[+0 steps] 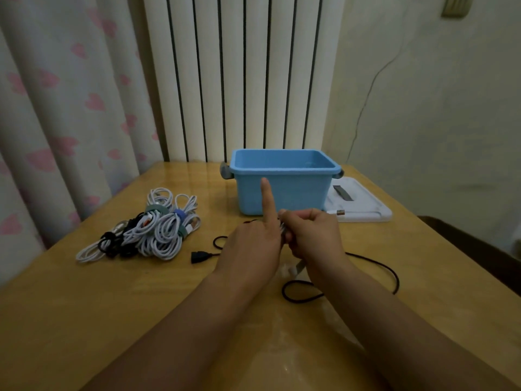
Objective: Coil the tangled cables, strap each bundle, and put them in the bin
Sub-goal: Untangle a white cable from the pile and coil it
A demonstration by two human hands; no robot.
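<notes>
Cables [146, 230] heaped beside one blue bin [284, 190], two hands [253, 244] together.

wooden table [84, 306], heart-print curtain [56, 108], white radiator [239, 74]

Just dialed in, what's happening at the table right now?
A person is working on a cable in front of the blue bin. The right hand grips a small bundle of white cable against the left hand, whose index finger points straight up. A loose black cable trails across the wooden table under the forearms. A pile of cables, some already strapped, lies to the left. The bin looks empty from here, and its white lid lies beside it.
</notes>
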